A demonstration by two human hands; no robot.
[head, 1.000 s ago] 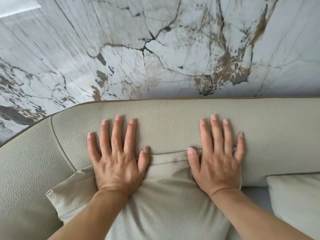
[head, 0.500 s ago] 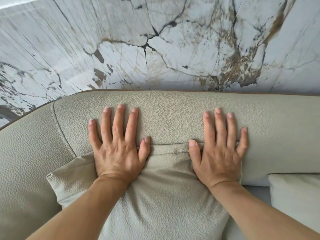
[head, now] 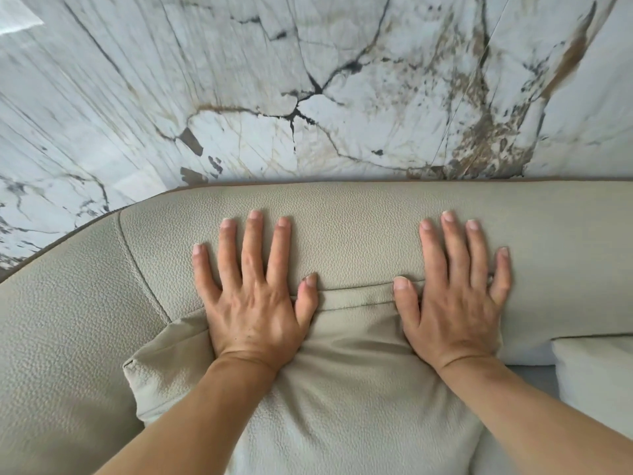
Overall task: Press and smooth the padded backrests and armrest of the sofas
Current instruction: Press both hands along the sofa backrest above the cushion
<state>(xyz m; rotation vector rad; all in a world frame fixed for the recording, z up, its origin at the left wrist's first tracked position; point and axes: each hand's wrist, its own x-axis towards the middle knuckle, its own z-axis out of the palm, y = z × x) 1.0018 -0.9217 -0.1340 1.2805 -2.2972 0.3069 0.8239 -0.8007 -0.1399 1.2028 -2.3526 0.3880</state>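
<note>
Beige pebbled backrest (head: 359,231) under left hand (head: 253,303) and right hand (head: 455,303), flat-splayed, gripping nothing; even outward pressure advised.

Cushion (head: 342,389) before backrest (head: 359,234)

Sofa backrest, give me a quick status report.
Left hand and right hand flat, fingers spread, holding nothing. Fingers on the padded backrest, palms on the loose cushion leaning against it. Nothing else in the way.
</note>
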